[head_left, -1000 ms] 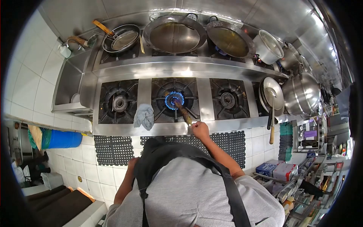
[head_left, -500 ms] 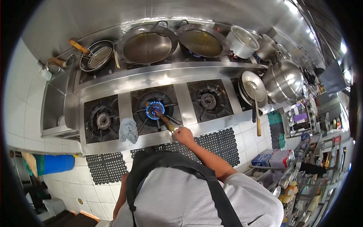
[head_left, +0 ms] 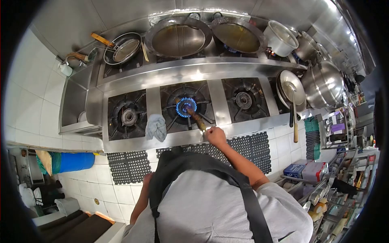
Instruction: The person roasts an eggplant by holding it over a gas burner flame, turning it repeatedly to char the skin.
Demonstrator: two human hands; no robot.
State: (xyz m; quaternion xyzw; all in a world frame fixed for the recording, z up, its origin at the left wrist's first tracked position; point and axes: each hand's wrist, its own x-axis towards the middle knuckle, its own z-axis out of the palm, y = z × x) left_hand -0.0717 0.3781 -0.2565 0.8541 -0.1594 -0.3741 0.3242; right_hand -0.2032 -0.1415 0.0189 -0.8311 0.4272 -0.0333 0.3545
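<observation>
My right hand (head_left: 216, 136) is closed around the near end of a brownish, greenish stick-like object (head_left: 198, 122); I cannot make out its exact kind. The far tip reaches into the ring of blue flame on the middle burner (head_left: 186, 107). Beside that burner, on the steel strip at its left, lies a crumpled grey-blue cloth (head_left: 156, 128). My left hand (head_left: 148, 177) hangs low by my body, its fingers hidden behind the black apron (head_left: 188, 158).
Unlit burners, left (head_left: 129, 117) and right (head_left: 244, 100), flank the lit one. Behind stand two large woks (head_left: 178, 38), a frying pan (head_left: 108, 56) and a pot (head_left: 281, 38). At right, stacked pans hold a ladle (head_left: 295, 125) that overhangs the front edge. Black rubber mats (head_left: 127, 166) cover the floor.
The whole view has shifted, so the stove now sits further right and slightly higher. My right hand still grips the stick-like object with its tip in the flame.
</observation>
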